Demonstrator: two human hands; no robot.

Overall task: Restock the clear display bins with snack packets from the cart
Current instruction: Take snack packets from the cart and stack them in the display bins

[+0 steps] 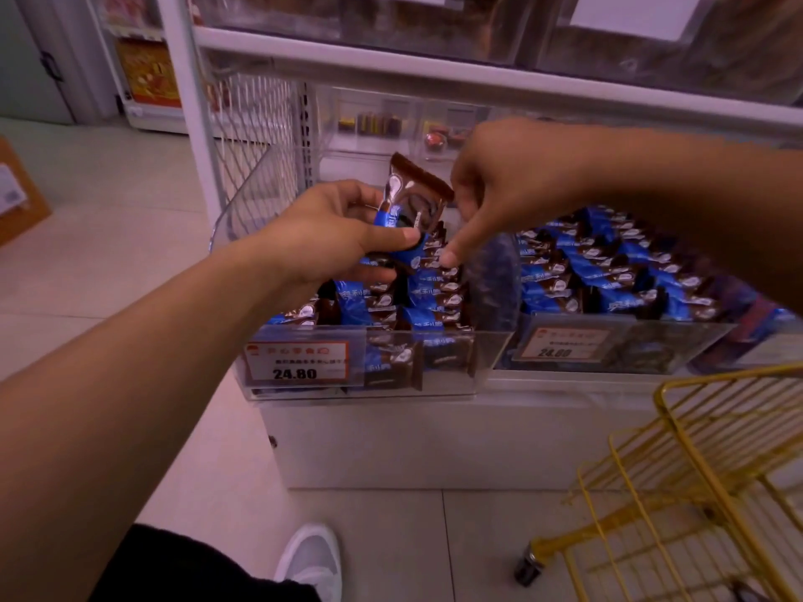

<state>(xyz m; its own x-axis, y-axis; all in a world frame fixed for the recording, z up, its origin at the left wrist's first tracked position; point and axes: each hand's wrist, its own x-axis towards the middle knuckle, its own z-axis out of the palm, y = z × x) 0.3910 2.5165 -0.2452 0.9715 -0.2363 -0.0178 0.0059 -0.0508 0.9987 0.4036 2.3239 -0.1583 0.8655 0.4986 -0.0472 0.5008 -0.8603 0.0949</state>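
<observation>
Bare left hand (pixel 330 236) around glossy packet (pixel 408 202)

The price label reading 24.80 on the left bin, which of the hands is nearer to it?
Left. The left hand holds a snack packet above the label; the right hand is higher and further right.

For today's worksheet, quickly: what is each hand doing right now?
Left hand: grips a snack packet.
Right hand: fingers loosely curled, holding nothing, forefinger reaching down to the binned packets.
</observation>
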